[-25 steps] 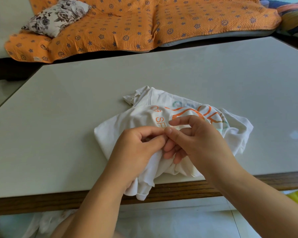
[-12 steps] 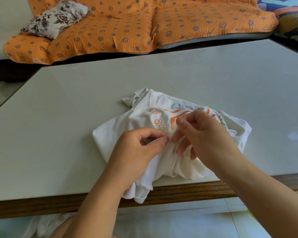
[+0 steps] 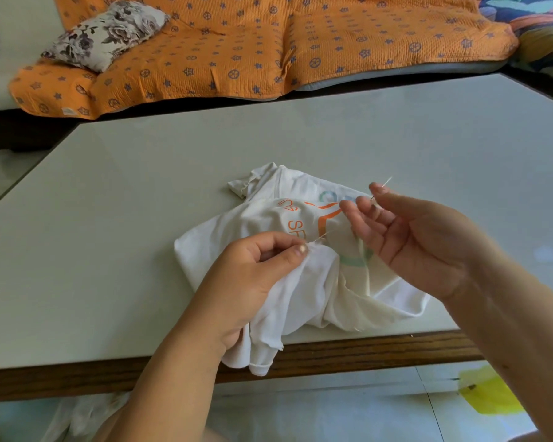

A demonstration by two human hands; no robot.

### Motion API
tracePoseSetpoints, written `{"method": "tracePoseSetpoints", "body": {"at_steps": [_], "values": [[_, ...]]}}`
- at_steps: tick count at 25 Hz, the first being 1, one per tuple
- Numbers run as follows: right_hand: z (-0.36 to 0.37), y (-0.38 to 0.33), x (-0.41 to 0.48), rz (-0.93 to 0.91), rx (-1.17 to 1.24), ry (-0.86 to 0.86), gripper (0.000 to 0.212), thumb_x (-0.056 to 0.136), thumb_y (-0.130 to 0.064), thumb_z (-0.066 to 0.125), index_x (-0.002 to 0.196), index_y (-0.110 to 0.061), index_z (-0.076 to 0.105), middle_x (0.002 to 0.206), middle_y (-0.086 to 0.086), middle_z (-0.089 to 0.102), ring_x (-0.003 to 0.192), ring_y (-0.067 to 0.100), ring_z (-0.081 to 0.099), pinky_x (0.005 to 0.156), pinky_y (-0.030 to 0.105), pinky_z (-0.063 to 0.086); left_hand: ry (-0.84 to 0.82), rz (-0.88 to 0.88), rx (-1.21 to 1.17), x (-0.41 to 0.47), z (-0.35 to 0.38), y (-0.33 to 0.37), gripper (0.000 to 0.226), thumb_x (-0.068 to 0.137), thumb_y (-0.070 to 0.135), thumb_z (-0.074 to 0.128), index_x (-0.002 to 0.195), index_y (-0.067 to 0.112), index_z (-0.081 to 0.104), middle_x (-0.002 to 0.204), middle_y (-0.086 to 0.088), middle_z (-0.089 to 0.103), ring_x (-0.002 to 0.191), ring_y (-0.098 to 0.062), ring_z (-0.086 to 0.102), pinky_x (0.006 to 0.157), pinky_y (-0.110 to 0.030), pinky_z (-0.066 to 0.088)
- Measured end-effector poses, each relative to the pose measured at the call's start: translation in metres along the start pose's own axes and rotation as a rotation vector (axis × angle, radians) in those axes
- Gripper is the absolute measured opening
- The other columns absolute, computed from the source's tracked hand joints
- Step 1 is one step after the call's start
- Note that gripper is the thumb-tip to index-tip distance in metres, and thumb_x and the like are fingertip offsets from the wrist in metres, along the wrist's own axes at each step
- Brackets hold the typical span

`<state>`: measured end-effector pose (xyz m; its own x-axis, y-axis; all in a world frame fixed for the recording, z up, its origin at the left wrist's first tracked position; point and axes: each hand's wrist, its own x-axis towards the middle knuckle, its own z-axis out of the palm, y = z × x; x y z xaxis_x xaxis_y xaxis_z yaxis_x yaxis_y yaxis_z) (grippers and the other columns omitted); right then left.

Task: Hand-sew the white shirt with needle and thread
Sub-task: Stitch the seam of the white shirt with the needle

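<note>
White shirt (image 3: 268,218) crumpled on the pale table (image 3: 109,250), orange lettering facing up, near corner drooping over the wooden front edge. Left hand (image 3: 253,275) at the shirt's near-left side, thumb and forefinger (image 3: 296,252) curled and pinched tight on a raised fold of the cloth, remaining fingers tucked underneath (how much fabric sits in the palm, impossible to tell). Thin thread (image 3: 321,236) leaving that pinched fold just beside the thumbnail, slanting up across the orange print toward the other hand; only the first stretch traceable. Right hand (image 3: 428,244) lifted above the shirt's right side, clear of the cloth, palm turned inward. Needle (image 3: 386,182) nipped between thumb and forefinger tip, pale point poking out past them, away from the shirt. Other three fingers (image 3: 364,215) loosely spread, half straight, holding nothing. Beyond the shirt, past the table's far edge, an orange patterned cover (image 3: 268,43) with a floral cushion (image 3: 109,30) on top. Below the shirt's right side, down on the floor, something yellow (image 3: 489,393), blurred.
</note>
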<state>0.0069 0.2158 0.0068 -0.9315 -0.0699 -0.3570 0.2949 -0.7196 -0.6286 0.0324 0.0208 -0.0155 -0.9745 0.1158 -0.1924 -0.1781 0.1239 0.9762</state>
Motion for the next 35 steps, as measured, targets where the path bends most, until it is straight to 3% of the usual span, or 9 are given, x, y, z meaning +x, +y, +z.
{"method": "tracePoseSetpoints", "body": {"at_steps": [3,6,13,17,19,23,25,30,35], "values": [[-0.006,-0.003,0.006,-0.183,-0.146,0.097,0.008,0.098,-0.006,0.05,0.091,-0.007,0.055,0.066,0.013,0.065,0.088,0.033,0.072,0.078,0.038,0.061,-0.026,-0.023,-0.067,0.0,-0.002,0.0,0.017,0.072,0.033,0.072,0.085,0.023,0.077,0.093,0.004,0.077,0.092,-0.005,0.07,0.088,-0.021,0.051],[-0.01,-0.005,0.011,-0.348,-0.392,0.212,0.006,0.098,-0.012,0.054,0.093,-0.013,0.058,0.067,0.008,0.067,0.092,0.028,0.072,0.087,0.039,0.057,-0.046,-0.038,-0.098,0.0,-0.005,-0.001,0.023,0.065,0.039,0.073,0.084,0.027,0.079,0.096,0.003,0.077,0.097,-0.011,0.07,0.096,-0.031,0.049],[-0.009,-0.009,0.008,-0.597,-0.722,0.283,0.014,0.095,-0.023,0.06,0.083,-0.03,0.062,0.071,-0.003,0.073,0.092,0.025,0.071,0.09,0.041,0.055,-0.069,-0.051,-0.092,0.0,-0.007,0.0,0.017,0.067,0.035,0.072,0.08,0.028,0.079,0.091,0.004,0.077,0.09,-0.006,0.071,0.085,-0.024,0.048],[0.005,0.005,-0.01,-0.532,-0.938,0.045,0.012,0.095,-0.013,0.058,0.084,-0.017,0.061,0.08,0.0,0.074,0.059,0.018,0.067,0.049,0.031,0.052,-0.061,-0.029,-0.099,-0.001,-0.009,0.001,0.018,0.065,0.036,0.073,0.08,0.028,0.08,0.091,0.004,0.077,0.091,-0.006,0.071,0.083,-0.022,0.048],[0.011,0.017,-0.021,-0.427,-1.103,-0.071,0.011,0.095,-0.013,0.057,0.086,-0.014,0.062,0.078,-0.002,0.074,0.05,0.022,0.066,0.042,0.029,0.046,-0.063,-0.017,-0.112,-0.001,-0.011,0.001,0.021,0.064,0.036,0.075,0.081,0.026,0.08,0.092,0.001,0.077,0.093,-0.009,0.071,0.084,-0.024,0.05],[0.013,0.029,-0.027,-0.305,-1.207,-0.156,0.01,0.093,-0.012,0.059,0.089,-0.017,0.066,0.063,0.007,0.071,0.056,0.03,0.07,0.057,0.039,0.057,-0.051,0.009,-0.063,0.0,-0.014,0.0,0.025,0.063,0.037,0.076,0.083,0.021,0.079,0.091,-0.003,0.077,0.09,-0.012,0.071,0.083,-0.026,0.05],[0.012,0.029,-0.027,-0.295,-1.206,-0.151,0.016,0.093,-0.008,0.059,0.094,-0.021,0.069,0.063,0.006,0.072,0.058,0.025,0.072,0.065,0.033,0.059,-0.045,0.018,-0.011,0.001,-0.016,0.0,0.023,0.066,0.037,0.075,0.084,0.022,0.079,0.089,-0.003,0.077,0.089,-0.012,0.071,0.083,-0.028,0.052],[0.016,0.027,-0.03,-0.243,-1.262,-0.138,0.022,0.091,-0.007,0.057,0.09,-0.022,0.073,0.059,0.001,0.072,0.054,0.014,0.07,0.06,0.017,0.056,-0.039,0.037,0.063,0.001,-0.019,-0.002,0.014,0.082,0.031,0.07,0.089,0.022,0.078,0.093,0.0,0.077,0.094,-0.015,0.072,0.089,-0.032,0.054],[0.018,0.024,-0.034,-0.178,-1.354,-0.149,0.017,0.091,-0.013,0.059,0.083,-0.023,0.071,0.06,-0.001,0.073,0.052,0.014,0.069,0.057,0.016,0.054,0.029,0.073,0.12,0.001,-0.016,-0.002,0.009,0.086,0.028,0.069,0.088,0.025,0.077,0.091,0.006,0.076,0.093,-0.009,0.071,0.089,-0.029,0.053]]}}
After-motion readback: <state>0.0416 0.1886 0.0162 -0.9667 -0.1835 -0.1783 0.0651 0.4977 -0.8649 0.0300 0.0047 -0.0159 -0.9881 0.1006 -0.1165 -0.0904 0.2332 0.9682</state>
